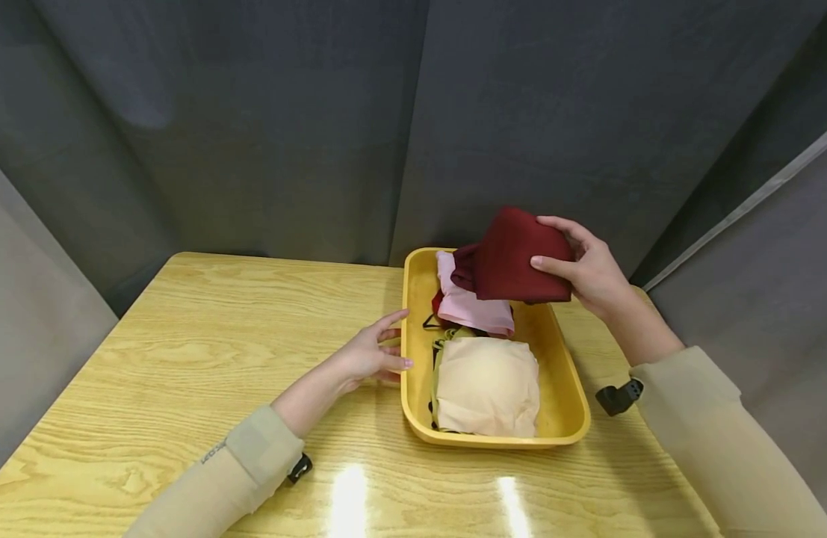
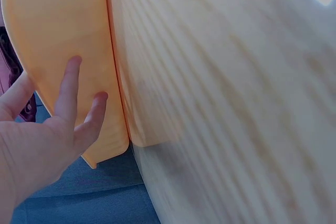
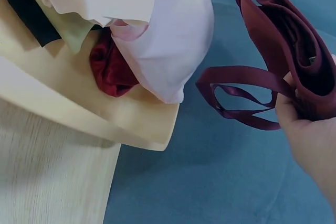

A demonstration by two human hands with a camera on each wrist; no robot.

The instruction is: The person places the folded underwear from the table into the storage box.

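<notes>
My right hand grips a folded dark red bra between thumb and fingers, holding it above the far end of a yellow plastic tub. Its straps hang loose in the right wrist view. With fingers spread and fairly straight, my left hand touches the tub's left side; the left wrist view has the fingers along the outer wall. Inside the tub, a folded beige bra lies at the near end and a pink garment toward the far end, partly hidden by the dark red bra.
Red velvety fabric and a yellow-green garment lie under the lighter pieces. The tub stands on the right part of a wood-grain table. Dark curtains hang right behind the table.
</notes>
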